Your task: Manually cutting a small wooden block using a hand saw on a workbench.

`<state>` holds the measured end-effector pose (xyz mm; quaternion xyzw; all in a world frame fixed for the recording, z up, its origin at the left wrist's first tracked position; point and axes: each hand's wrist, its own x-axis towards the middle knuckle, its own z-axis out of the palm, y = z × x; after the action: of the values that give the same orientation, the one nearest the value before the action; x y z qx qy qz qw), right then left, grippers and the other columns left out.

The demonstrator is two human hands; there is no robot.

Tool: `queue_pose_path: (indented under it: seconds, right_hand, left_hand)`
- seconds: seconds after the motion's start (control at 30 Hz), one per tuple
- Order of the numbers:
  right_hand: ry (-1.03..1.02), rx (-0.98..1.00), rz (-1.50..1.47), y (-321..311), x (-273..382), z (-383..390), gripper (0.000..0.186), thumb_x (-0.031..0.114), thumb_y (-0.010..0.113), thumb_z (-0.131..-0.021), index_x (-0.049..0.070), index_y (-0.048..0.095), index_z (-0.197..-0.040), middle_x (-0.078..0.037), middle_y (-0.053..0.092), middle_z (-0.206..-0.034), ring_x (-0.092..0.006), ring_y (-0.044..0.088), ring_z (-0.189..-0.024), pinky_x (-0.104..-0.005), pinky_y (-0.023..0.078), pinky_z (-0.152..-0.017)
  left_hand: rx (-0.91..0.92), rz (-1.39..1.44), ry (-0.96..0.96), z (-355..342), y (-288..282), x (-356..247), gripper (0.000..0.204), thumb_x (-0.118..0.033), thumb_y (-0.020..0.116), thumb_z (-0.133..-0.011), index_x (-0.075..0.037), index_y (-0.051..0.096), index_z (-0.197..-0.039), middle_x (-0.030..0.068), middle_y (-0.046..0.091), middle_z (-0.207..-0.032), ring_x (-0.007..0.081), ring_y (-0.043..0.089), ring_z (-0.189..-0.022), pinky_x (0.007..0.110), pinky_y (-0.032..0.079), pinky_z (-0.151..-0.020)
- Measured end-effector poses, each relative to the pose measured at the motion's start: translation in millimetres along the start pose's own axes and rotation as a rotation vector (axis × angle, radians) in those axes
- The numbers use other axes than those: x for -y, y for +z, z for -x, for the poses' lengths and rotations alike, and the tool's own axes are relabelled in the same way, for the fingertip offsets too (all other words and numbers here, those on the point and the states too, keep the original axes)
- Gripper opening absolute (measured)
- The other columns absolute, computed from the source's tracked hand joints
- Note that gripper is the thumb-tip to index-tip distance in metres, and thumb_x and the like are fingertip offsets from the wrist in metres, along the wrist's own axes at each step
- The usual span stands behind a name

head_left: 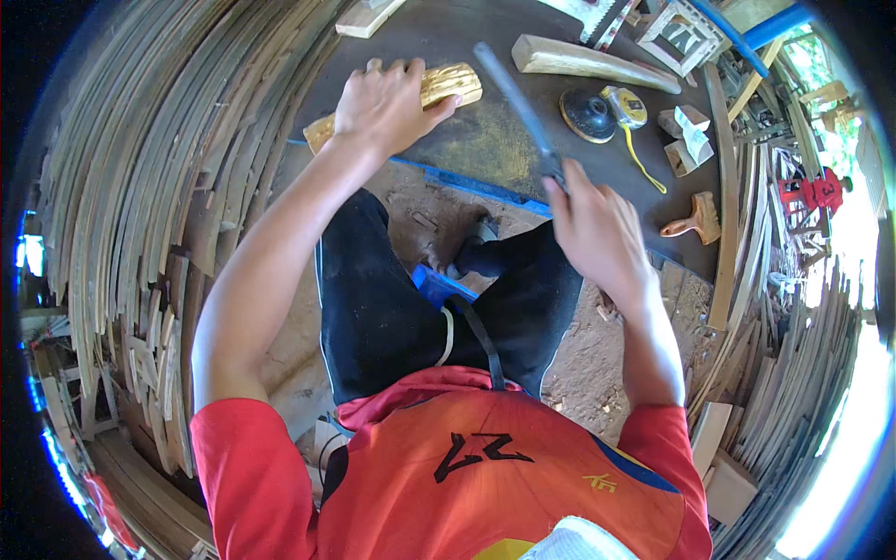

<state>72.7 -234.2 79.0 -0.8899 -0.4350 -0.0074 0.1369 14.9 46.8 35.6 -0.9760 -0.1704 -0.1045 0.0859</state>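
My left hand [383,107] grips a rough, golden-yellow piece of wood [453,86], lying at a slant near the left of the dark worktop [485,140]. My right hand [593,219] is closed on a long, narrow metal file [513,93], whose blade points up and away to the right of the wood piece. Beyond the file lie a long pale shaped timber [569,59], a dark round disc [583,117], a yellow tape measure [627,105] with a strap, small blocks [686,149] and a wooden-handled brush [691,220].
Tall stacks of planks [140,187] fill the left side, with more strips [784,392] on the right. A blue bar [775,28] and a white frame [674,33] are at the top right. Something red [817,194], possibly a person, is beyond the planks. My legs are below the worktop's blue edge.
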Motion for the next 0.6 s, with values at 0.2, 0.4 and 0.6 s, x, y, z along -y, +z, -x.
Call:
queue_pose_path:
  seconds: [0.2,0.4,0.6]
  right_hand:
    - [-0.098,0.006,-0.011,31.1,11.2,-74.1,0.03,0.027,0.051,-0.108,-0.001,0.06,-0.1,-0.022,0.068,-0.066,-0.0426,0.072,-0.066,-0.0551,0.057,-0.063]
    - [-0.089,0.056,0.043,34.0,24.2,-116.9,0.033,0.026,0.048,-0.107,-0.004,0.063,-0.102,-0.023,0.072,-0.073,-0.0414,0.075,-0.071,-0.0523,0.061,-0.07]
    - [-0.112,0.072,0.06,40.6,19.1,-134.6,0.033,0.025,0.047,-0.105,-0.004,0.063,-0.103,-0.023,0.074,-0.077,-0.0404,0.076,-0.076,-0.0547,0.061,-0.076]
  left_hand:
    - [-0.012,0.027,-0.008,0.8,-3.6,-6.0,0.076,-0.072,0.048,-0.101,-0.001,0.065,-0.122,0.0207,0.077,-0.096,0.0365,0.075,-0.102,0.045,0.061,-0.085]
    - [-0.068,0.029,-0.01,4.0,0.1,-0.4,0.069,-0.068,0.053,-0.1,-0.002,0.067,-0.115,0.0157,0.075,-0.097,0.0335,0.073,-0.102,0.046,0.06,-0.084]
    - [-0.073,0.049,-0.012,2.6,1.2,-0.3,0.068,-0.068,0.056,-0.099,-0.003,0.067,-0.113,0.0146,0.074,-0.101,0.033,0.072,-0.101,0.045,0.06,-0.083]
